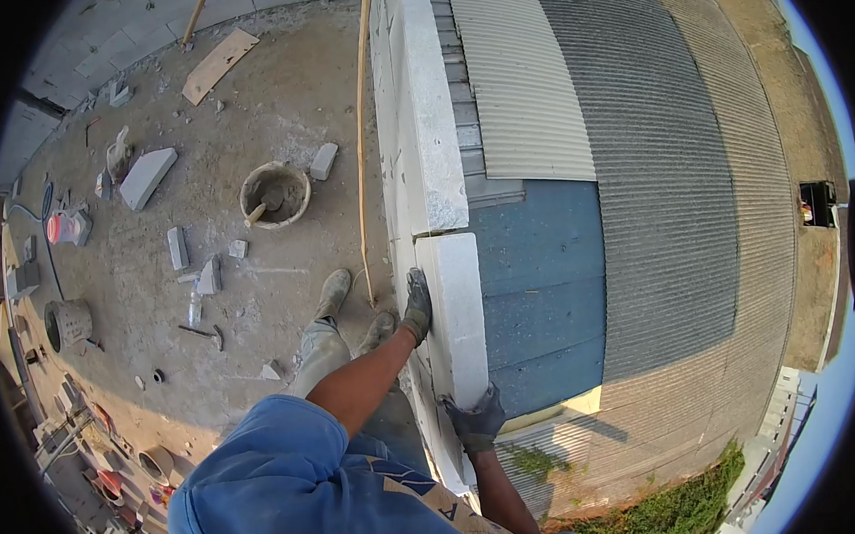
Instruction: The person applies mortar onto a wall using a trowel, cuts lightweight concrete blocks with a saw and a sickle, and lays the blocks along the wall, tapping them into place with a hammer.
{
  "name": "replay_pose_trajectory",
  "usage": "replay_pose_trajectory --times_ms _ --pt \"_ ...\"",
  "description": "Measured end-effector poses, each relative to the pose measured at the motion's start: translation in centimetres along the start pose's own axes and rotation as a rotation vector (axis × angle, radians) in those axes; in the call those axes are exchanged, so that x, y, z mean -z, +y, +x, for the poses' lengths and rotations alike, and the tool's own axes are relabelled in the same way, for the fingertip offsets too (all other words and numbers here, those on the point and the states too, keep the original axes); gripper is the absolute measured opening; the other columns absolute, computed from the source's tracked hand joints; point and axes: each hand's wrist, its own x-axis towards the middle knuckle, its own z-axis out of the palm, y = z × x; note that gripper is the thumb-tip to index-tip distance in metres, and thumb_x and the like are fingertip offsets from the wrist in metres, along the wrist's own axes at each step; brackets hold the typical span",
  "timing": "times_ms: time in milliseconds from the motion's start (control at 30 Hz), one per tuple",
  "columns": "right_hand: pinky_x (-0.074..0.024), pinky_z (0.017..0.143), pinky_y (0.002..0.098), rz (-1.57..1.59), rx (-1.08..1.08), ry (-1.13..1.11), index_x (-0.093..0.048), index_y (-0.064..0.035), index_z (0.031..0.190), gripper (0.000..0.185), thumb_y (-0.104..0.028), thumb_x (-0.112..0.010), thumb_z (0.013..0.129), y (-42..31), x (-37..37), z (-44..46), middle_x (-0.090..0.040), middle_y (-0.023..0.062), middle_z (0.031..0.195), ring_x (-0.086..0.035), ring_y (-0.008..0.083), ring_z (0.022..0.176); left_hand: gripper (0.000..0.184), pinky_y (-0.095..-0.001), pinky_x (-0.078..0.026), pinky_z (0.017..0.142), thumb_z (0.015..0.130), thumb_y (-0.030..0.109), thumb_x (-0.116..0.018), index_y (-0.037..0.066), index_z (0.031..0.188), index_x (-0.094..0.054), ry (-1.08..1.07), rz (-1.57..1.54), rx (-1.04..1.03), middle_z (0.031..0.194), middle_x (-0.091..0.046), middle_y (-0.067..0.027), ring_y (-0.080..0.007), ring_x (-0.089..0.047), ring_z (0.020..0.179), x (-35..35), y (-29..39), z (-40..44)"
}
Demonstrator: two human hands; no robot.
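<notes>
White block [465,308]: on top of the wall [401,188], end toward the neighbouring block [429,135], with a dark gap at the joint.

Risk (judged): uneven push from the two hands could twist it out of line or knock the joint edges. Too much pressure toward the wall's outer side could tip it onto the blue sheeting [545,272]; poor bedding beneath would worsen this. Underside contact hidden; cannot tell.

Orientation: long axis runs along the wall, roughly in line with the neighbouring block; far end points at that block, near end toward the wearer.

Left hand [417,303]: gloved, laid open against the block's inner side. Right hand [475,420]: gloved, clamped across its near end, thumb and fingers on opposite sides.

Outward: pole [362,156] beside the wall's inner side; mortar bucket [247,187] on the floor beyond; corrugated roofing [664,165] past the wall's outer side.
</notes>
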Motion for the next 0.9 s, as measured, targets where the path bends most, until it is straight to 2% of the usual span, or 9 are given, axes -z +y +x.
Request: replay_pose_trajectory --times_ms 33,67,167,433,533,700,733,867,900 --pt "-0.0552 0.076 0.0452 -0.002 -0.005 -0.001 -0.055 -0.0042 0.118 0.087 -0.045 -0.094 0.051 -0.1 -0.1 0.2 -0.07 0.0196 0.096 -0.069 0.0381 0.086 0.061 -0.0454 -0.028 0.115 0.101 0.037 -0.033 -0.003 0.148 -0.034 -0.039 -0.645 0.159 0.151 -0.038 -0.0157 -0.0327 -0.034 0.139 0.5 0.5 0.1" --pt "-0.0552 0.076 0.0452 -0.001 -0.008 0.001 -0.055 -0.0042 0.118 0.087 -0.045 -0.094 0.051 -0.3 -0.2 0.3 -0.07 0.0196 0.096 -0.069 0.0381 0.086 0.063 -0.0441 -0.028 0.115 0.101 0.04 -0.032 -0.002 0.148 -0.035 -0.067 -0.962 0.249 0.15 -0.039 -0.0143 -0.0312 -0.035 0.138 0.9 0.7 0.2" --pt "-0.055 0.077 0.0452 0.007 -0.039 -0.035 -0.054 -0.0042 0.118 0.089 -0.047 -0.093 0.051 -0.6 -0.7 0.5 -0.07 0.0193 0.096 -0.069 0.0383 0.087 0.068 -0.04 -0.029 0.114 0.102 0.051 -0.031 0.002 0.149 -0.036 -0.128 -1.349 0.352 0.149 -0.042 -0.0102 -0.0267 -0.038 0.136 1.1 1.2 0.6" --pt "-0.0547 0.078 0.0456 -0.022 -0.023 -0.031 -0.055 -0.0023 0.122 0.096 -0.052 -0.092 0.049 -0.6 -0.9 0.5 -0.069 0.0197 0.098 -0.069 0.0383 0.089 0.078 -0.0287 -0.025 0.115 0.102 0.061 -0.024 0.002 0.152 -0.029 -0.024 -1.208 0.408 0.15 -0.042 -0.0043 -0.0175 -0.04 0.134 -0.4 0.4 1.2" --pt "-0.0546 0.079 0.0457 -0.053 -0.02 -0.047 -0.056 -0.0013 0.122 0.095 -0.052 -0.093 0.049 -1.0 -0.7 0.8 -0.07 0.0207 0.098 -0.069 0.0381 0.09 0.074 -0.0279 -0.022 0.117 0.104 0.056 -0.023 0.002 0.154 -0.024 -0.141 -1.317 0.45 0.154 -0.035 -0.0039 -0.0182 -0.034 0.139 3.3 5.2 0.2" --pt "-0.0551 0.079 0.0452 0.015 -0.056 -0.084 -0.056 -0.0003 0.122 0.095 -0.051 -0.093 0.05 -1.8 -0.1 1.5 -0.07 0.0212 0.097 -0.069 0.0374 0.089 0.072 -0.0294 -0.028 0.112 0.104 0.056 -0.025 0.001 0.15 -0.03 0.08 -0.772 0.119 0.149 -0.04 -0.0065 -0.0195 -0.038 0.134 1.4 3.4 0.4" --pt "-0.0554 0.078 0.0448 -0.037 -0.054 -0.096 -0.056 0.0002 0.122 0.095 -0.051 -0.093 0.051 -1.8 0.0 1.6 -0.07 0.0214 0.097 -0.069 0.0373 0.088 0.076 -0.0317 -0.039 0.106 0.101 0.062 -0.028 0.002 0.145 -0.043 0.2 -0.816 0.328 0.138 -0.054 -0.0086 -0.0212 -0.052 0.122 1.2 3.8 0.3" --pt "-0.0556 0.077 0.0445 -0.038 -0.018 -0.13 -0.055 0.0021 0.122 0.097 -0.052 -0.093 0.051 -0.8 0.1 2.0 -0.07 0.022 0.097 -0.069 0.0379 0.087 0.076 -0.0326 -0.038 0.107 0.101 0.062 -0.027 0.001 0.145 -0.042 0.184 -0.805 0.435 0.138 -0.054 -0.0094 -0.0223 -0.05 0.124 1.7 4.1 0.5" --pt "-0.0556 0.077 0.0446 -0.033 -0.003 -0.136 -0.055 0.0031 0.122 0.097 -0.052 -0.092 0.052 -0.8 0.2 2.1 -0.07 0.0225 0.096 -0.069 0.0381 0.087 0.076 -0.0334 -0.039 0.107 0.101 0.062 -0.027 0.002 0.145 -0.042 0.07 -1.016 0.44 0.138 -0.053 -0.0094 -0.0234 -0.051 0.125 1.9 3.7 0.5"
